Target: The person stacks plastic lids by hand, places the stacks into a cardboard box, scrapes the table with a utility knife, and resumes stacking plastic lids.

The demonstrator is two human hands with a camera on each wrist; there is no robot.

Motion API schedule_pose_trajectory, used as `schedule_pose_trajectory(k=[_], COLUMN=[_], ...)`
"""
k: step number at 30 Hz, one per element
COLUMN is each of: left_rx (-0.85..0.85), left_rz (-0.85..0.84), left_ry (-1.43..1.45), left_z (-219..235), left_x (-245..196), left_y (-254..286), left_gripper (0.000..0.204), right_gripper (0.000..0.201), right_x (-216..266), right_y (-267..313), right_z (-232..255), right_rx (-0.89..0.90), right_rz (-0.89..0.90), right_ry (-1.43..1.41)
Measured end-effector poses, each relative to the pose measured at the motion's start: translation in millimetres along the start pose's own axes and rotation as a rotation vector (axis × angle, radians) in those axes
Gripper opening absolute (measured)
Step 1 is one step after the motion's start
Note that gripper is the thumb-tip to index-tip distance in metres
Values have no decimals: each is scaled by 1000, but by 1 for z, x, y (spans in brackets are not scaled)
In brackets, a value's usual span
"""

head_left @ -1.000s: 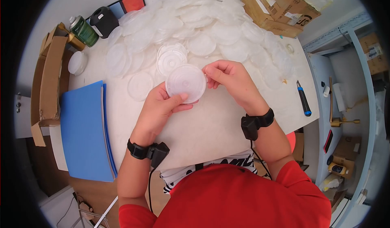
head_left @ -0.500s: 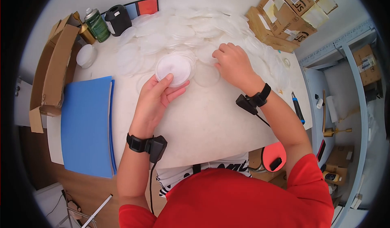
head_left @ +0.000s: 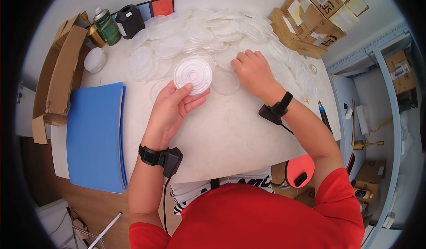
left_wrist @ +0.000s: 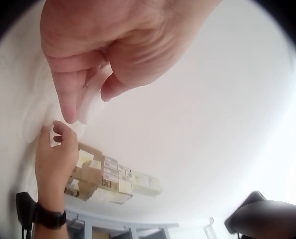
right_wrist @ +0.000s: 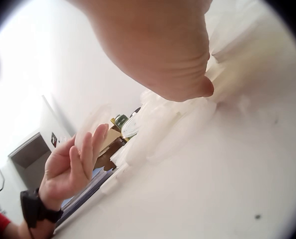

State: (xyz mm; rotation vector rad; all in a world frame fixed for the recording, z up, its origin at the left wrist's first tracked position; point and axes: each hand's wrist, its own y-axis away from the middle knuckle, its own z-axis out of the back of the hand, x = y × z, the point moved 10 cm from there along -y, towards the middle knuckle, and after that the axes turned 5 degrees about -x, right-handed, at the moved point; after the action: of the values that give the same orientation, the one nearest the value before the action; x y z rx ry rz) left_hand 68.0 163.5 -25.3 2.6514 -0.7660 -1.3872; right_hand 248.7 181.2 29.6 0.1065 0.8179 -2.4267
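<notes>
Thumb and fingers of my left hand [head_left: 175, 100] pinch a round translucent plastic lid [head_left: 193, 75] by its near edge, its ringed face toward the head camera. In the left wrist view the same lid [left_wrist: 94, 99] shows edge-on between thumb and fingers. My right hand [head_left: 255, 73] is at the near edge of a wide heap of similar lids [head_left: 199, 36], fingers bent downward. From the right wrist, its thumb tip shows right at the lids [right_wrist: 187, 117]; I cannot tell whether it grips one. A loose lid [head_left: 226, 82] lies flat between the hands.
A blue folder [head_left: 95, 136] and a long cardboard box [head_left: 66, 78] are on the left, near a small stack of lids [head_left: 95, 60], a green can [head_left: 107, 27] and a black bottle [head_left: 129, 21]. Cartons [head_left: 306, 22] stand back right. A utility knife [head_left: 325, 116] lies near the right edge.
My right hand has left the lid in my left hand and moved out to the heap. The held lid has shifted slightly and now shows clear rings. The head view has shifted too.
</notes>
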Motion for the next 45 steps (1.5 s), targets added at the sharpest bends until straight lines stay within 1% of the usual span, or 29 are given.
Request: schedule_pose_trajectory(k=[5, 7, 11, 14, 16, 17, 19, 20, 22, 23, 25, 26, 28, 29, 31, 35, 37, 40, 45], left_rx=[-18, -15, -25, -27, -31, -34, -35, -33, -28, -36, -39, -51, -63, -56, -54, -46, -36, -71, -43], left_rz=[3, 2, 2, 3, 8, 5, 4, 2, 5, 3, 12, 20, 24, 24, 27, 28, 21, 29, 28], left_ry=[17, 16, 20, 15, 7, 0, -4, -10, -12, -13, -17, -38, -57, -63, -69, -63, -59, -61, -52], left_z=[1, 1, 1, 0, 0, 0, 0, 1, 0, 0, 0, 0, 0, -1, -1, 2, -1, 1, -1], left_x=[2, 3, 1, 2, 3, 3, 4, 5, 6, 6, 9, 10, 11, 11, 12, 13, 10, 10, 12], left_y=[-1, -2, -1, 0, 1, 2, 1, 1, 0, 0, 1, 1, -1, 0, 1, -1, -2, 1, 0], left_gripper=[40, 40, 41, 42, 43, 43, 43, 43, 42, 43, 43, 43, 44, 44, 44, 44, 44, 44, 43], right_gripper=[7, 8, 11, 13, 15, 15, 13, 13, 14, 14, 20, 20, 21, 21, 20, 20, 19, 18, 17], right_x=[2, 8, 20, 27, 24, 26, 1, 0, -45, -51, -58, -61, -63, -64, -61, -61, -56, -54, -51], right_y=[4, 6, 17, 28, 36, 40, 56, 64, 120, 128, 154, 160, 170, 172, 169, 162, 158, 157, 150], right_z=[7, 18, 42, 62, 75, 82, 92, 91, 58, 59, 38, 38, 29, 27, 26, 28, 21, 23, 27], right_rx=[-64, -102, -118, -143, -189, -187, -198, -195, -296, -294, -114, -118, -51, -49, -17, -6, 12, 22, 7], right_rz=[4, 6, 0, -29, -100, -102, -386, -386, -1088, -1095, -1402, -1409, -1439, -1439, -1383, -1376, -1389, -1408, -1422], right_ry=[-30, -48, -61, -95, -203, -201, -359, -355, -916, -910, -1052, -1047, -1021, -1020, -990, -959, -1057, -1056, -1084])
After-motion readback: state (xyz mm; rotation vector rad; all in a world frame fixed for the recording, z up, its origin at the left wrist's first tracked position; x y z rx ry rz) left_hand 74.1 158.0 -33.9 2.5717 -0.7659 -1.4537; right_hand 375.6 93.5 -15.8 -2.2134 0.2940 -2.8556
